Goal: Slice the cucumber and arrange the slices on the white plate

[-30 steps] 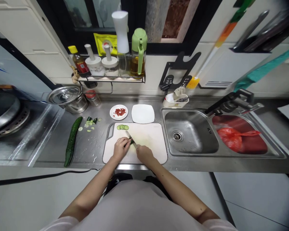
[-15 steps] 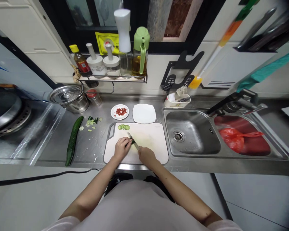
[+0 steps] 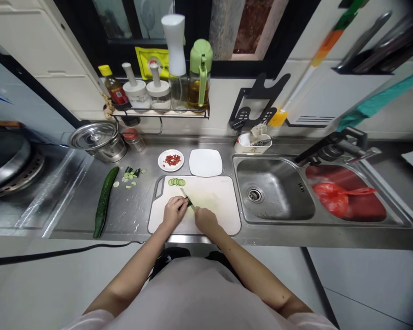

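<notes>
On the white cutting board (image 3: 220, 197), my left hand (image 3: 174, 211) is closed over a short piece of cucumber (image 3: 189, 201), mostly hidden under the fingers. My right hand (image 3: 205, 220) grips a knife (image 3: 187, 197) by its handle; the blade points away to the upper left, right beside the cucumber piece and my left fingertips. Several cucumber slices (image 3: 176, 182) lie overlapping in a row near the board's far edge. Just beyond the board are a small white plate of chopped red pieces (image 3: 172, 160) and a white square plate (image 3: 205, 162).
A whole cucumber (image 3: 105, 201) lies on the steel counter at left, near cucumber scraps (image 3: 129, 175). A lidded pot (image 3: 99, 141) and a red-lidded jar (image 3: 134, 139) stand behind. At right is a double sink (image 3: 275, 190) holding a red plastic bag (image 3: 333, 199). Bottles line a rack (image 3: 161, 113).
My right hand and the knife have shifted slightly to the left and away from me. My left hand stays on the cucumber piece in nearly the same place.
</notes>
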Demonstrator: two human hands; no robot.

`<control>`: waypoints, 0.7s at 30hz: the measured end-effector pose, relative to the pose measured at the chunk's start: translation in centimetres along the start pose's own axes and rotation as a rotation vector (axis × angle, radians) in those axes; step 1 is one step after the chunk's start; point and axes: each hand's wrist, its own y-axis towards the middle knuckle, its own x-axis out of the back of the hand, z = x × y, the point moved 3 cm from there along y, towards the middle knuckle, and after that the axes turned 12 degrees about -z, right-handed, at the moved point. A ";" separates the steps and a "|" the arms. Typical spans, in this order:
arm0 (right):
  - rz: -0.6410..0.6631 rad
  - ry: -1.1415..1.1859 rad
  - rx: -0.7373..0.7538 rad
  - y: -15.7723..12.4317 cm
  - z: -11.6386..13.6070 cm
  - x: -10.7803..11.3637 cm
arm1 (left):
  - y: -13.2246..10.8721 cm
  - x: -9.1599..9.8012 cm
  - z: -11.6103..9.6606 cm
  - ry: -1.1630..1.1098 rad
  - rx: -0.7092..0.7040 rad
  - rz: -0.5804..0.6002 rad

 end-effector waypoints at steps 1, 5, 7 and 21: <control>-0.005 -0.004 0.000 0.1 0.0 -0.1 | 0.0 0.0 0.0 0.001 0.002 -0.001; -0.013 -0.008 0.002 0.1 0.0 -0.2 | 0.0 -0.1 0.0 0.000 0.006 0.006; -0.010 -0.004 -0.002 0.1 0.0 -0.1 | 0.0 0.0 0.1 -0.001 0.019 0.015; 0.037 0.049 -0.098 -1.5 -2.0 1.7 | 0.9 0.5 0.4 0.089 0.142 0.125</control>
